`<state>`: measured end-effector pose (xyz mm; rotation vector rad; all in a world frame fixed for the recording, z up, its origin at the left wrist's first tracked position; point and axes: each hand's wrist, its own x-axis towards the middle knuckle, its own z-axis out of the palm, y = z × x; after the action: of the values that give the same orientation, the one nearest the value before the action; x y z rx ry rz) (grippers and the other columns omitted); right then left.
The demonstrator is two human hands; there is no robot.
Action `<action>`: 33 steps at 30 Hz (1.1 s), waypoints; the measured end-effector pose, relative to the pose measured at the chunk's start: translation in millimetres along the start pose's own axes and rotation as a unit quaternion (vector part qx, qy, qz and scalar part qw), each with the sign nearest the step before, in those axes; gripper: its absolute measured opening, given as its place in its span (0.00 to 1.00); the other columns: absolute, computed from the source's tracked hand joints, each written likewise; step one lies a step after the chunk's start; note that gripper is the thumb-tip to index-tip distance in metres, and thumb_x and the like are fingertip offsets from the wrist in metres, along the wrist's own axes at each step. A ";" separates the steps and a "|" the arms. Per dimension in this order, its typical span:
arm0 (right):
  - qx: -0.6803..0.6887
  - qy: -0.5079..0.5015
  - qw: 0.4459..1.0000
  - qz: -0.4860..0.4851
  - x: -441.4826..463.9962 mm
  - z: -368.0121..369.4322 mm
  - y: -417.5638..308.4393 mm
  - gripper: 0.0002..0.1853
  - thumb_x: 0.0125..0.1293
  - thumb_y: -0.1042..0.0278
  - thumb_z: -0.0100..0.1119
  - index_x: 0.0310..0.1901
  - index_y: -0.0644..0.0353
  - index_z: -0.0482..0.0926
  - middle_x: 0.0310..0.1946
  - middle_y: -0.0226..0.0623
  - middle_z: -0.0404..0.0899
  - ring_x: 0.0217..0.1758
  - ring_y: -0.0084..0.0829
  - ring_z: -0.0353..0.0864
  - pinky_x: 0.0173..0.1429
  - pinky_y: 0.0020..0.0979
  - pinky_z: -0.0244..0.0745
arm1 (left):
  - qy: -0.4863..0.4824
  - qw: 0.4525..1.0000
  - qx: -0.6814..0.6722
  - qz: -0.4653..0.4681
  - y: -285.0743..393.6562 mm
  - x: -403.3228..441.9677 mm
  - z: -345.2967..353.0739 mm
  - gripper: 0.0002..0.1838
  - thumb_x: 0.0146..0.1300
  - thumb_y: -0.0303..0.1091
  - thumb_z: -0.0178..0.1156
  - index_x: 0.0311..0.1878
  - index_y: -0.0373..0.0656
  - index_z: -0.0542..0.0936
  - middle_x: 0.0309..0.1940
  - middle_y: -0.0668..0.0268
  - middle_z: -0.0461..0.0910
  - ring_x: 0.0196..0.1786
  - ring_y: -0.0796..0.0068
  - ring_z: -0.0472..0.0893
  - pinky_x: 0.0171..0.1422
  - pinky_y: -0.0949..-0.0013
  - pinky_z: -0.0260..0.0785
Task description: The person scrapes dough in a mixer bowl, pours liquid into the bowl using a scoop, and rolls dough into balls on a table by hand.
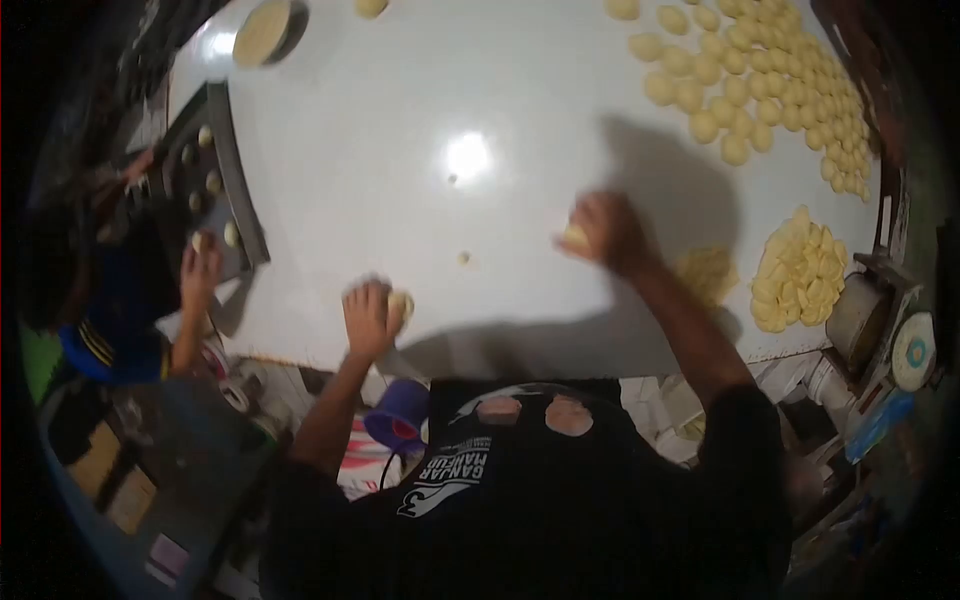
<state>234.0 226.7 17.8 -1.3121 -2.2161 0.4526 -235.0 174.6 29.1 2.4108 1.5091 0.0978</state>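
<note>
Near the front edge of the white table (420, 110), my left hand (370, 320) is curled around a dough ball (400, 306), part of which shows beside the thumb. Farther out and to the right, my right hand (610, 232), slightly blurred, has its fingers bent over a piece of pale yellow dough (575, 236). Two small bits, a dough crumb (464, 258) and a darker speck (453, 180), lie on the table between the hands. Right of my right forearm sit a flat yellowish heap (707, 275) and a pile of cut dough pieces (797, 280).
Many round dough balls (735, 90) cover the far right of the table. At the left, a co-worker's hand (201, 268) touches a dough ball on a dark tray (240, 190). A round bowl (263, 35) stands far left. A purple bucket (398, 410) is below the table edge.
</note>
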 end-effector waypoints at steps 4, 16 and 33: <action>-0.037 0.064 0.968 0.241 46.9 84.6 -48.5 0.19 0.55 0.59 0.80 0.33 0.53 0.74 0.37 0.40 0.76 0.42 0.46 0.76 0.48 0.49 0.70 | 0.133 0.983 -0.086 -0.095 61.6 65.5 38.2 0.09 0.64 0.35 0.67 0.40 0.43 0.78 0.41 0.58 0.79 0.45 0.50 0.76 0.53 0.47 0.66; -0.075 0.113 0.984 0.119 -2.4 101.5 -64.2 0.20 0.61 0.49 0.76 0.34 0.56 0.79 0.38 0.41 0.79 0.45 0.47 0.76 0.51 0.48 0.68 | 0.140 0.969 -0.200 0.051 27.0 8.3 37.7 0.13 0.54 0.35 0.78 0.34 0.47 0.81 0.44 0.62 0.82 0.51 0.54 0.80 0.57 0.51 0.70; -0.181 0.080 0.972 0.125 30.2 95.0 -41.6 0.15 0.63 0.51 0.75 0.35 0.53 0.81 0.41 0.34 0.79 0.50 0.43 0.76 0.54 0.48 0.71 | 0.223 0.961 -0.147 -0.070 19.2 64.4 27.6 0.09 0.63 0.35 0.73 0.37 0.42 0.82 0.39 0.58 0.83 0.47 0.50 0.80 0.59 0.51 0.69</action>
<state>136.9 231.5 -29.2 -1.7627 -2.0694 0.0229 -183.6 218.2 1.9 2.1242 1.6955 0.8225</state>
